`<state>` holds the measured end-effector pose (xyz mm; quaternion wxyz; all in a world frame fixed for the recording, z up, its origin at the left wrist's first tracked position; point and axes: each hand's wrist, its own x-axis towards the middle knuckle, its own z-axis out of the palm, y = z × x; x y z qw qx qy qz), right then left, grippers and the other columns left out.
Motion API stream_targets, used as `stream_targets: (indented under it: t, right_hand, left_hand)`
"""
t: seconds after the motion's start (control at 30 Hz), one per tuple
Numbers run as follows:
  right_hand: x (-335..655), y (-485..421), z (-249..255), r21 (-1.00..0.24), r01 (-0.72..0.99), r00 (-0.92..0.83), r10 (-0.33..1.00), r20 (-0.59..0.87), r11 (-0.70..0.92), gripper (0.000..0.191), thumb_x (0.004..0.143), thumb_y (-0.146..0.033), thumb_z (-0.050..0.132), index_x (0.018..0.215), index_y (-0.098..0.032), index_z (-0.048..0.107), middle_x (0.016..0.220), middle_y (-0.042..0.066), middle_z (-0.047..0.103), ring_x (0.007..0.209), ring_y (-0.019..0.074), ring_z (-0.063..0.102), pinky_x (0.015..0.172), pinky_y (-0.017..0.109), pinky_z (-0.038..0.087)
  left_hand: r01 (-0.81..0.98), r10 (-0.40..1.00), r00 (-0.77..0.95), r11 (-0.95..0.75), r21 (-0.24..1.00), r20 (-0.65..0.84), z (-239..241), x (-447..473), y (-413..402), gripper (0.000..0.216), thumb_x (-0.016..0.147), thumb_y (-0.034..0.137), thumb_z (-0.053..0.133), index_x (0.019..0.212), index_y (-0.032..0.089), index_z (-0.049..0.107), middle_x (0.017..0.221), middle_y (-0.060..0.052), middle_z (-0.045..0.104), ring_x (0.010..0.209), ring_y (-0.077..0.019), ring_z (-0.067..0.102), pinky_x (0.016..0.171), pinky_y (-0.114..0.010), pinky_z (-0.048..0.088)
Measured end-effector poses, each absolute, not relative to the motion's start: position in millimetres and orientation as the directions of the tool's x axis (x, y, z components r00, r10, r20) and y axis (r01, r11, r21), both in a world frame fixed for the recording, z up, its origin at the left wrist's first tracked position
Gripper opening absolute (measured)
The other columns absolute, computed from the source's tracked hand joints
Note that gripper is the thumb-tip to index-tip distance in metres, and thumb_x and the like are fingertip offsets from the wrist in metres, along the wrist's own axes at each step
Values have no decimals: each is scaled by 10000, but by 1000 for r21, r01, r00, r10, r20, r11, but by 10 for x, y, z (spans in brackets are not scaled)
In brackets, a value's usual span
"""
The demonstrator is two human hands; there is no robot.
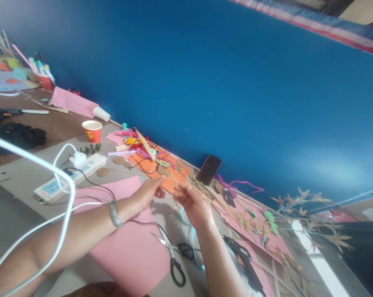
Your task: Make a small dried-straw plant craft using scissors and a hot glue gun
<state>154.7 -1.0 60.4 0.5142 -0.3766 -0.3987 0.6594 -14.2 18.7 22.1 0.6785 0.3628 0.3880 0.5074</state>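
Left hand (153,193) and right hand (194,204) both half-curled, I can't tell if pinching anything; orange sheet (144,165) just beyond on bench (19,177), so I'd keep fingertips close, clear of scissors (170,246).

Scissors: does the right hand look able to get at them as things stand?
Probably yes. Nothing seems to cover the scissors, and the right hand is close by; it would need to draw back from near the orange sheet. Whether it holds something thin is hard to tell.
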Motion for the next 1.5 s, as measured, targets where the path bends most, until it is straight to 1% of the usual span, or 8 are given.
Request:
stream_targets:
  t: [0.2,0.5,0.67,0.77,0.87,1.13,1.33,1.5]
  right_hand:
    - [1551,-3,606,-903,-391,-242,967,-84,-176,273,841,-380,603,974,-174,725,983,107,736,886,225,688,834,383,524]
    - [1537,-13,618,-903,-390,-231,968,-94,-180,276,841,-383,599,980,-184,730,1052,103,718,999,258,659,877,423,505]
    - [1531,-14,597,-897,-405,-219,971,-95,-179,266,825,-364,623,984,-180,730,1080,108,712,1058,276,634,911,440,483]
    - [1492,-35,586,-906,-389,-227,970,-82,-167,275,830,-362,619,1012,-185,725,1108,112,702,1056,274,631,954,459,452]
    - [1436,-78,587,-909,-381,-236,968,-80,-168,289,836,-371,610,1048,-205,717,1154,101,684,1056,256,623,973,448,438]
    - [1318,-195,562,-930,-325,-279,957,-80,-172,449,845,-571,544,1181,-294,656,1334,44,574,1217,251,514,1073,463,330]
    - [1313,-264,464,-958,-285,-326,944,60,-38,607,814,-667,513,1346,-373,496,1496,13,383,1342,247,389,1129,474,235]
    - [1296,-240,479,-951,-308,-348,932,100,-13,714,794,-735,453,1409,-376,403,1480,38,409,1356,239,374,1131,473,217]
  left_hand:
    - [-412,892,451,247,877,-40,328,-146,107,273,793,369,602,932,156,701,911,-73,684,781,-146,597,702,-266,419]
    - [-396,898,423,306,866,-125,267,-105,120,215,700,308,720,805,121,712,727,-47,654,624,-102,523,629,-252,393]
    - [-236,977,130,-134,963,168,365,-177,93,226,816,369,618,763,152,655,685,-19,605,656,-130,526,648,-266,401]
    - [11,893,171,-423,906,416,417,-219,35,198,844,360,601,852,183,688,840,-61,657,812,-180,573,774,-307,420]
    - [177,836,211,-543,821,507,427,-215,-10,190,784,374,681,889,218,708,874,-73,658,892,-223,569,846,-348,403]
    - [248,881,114,-473,846,459,412,-174,2,152,756,369,700,714,224,708,761,-48,605,835,-214,536,815,-345,376]
    - [235,901,103,-435,869,422,392,-178,15,136,761,316,683,671,213,683,714,-37,590,794,-210,537,785,-340,370]
    - [254,903,109,-430,866,416,380,-172,41,161,800,252,610,651,196,639,705,-30,595,763,-190,543,781,-329,371]
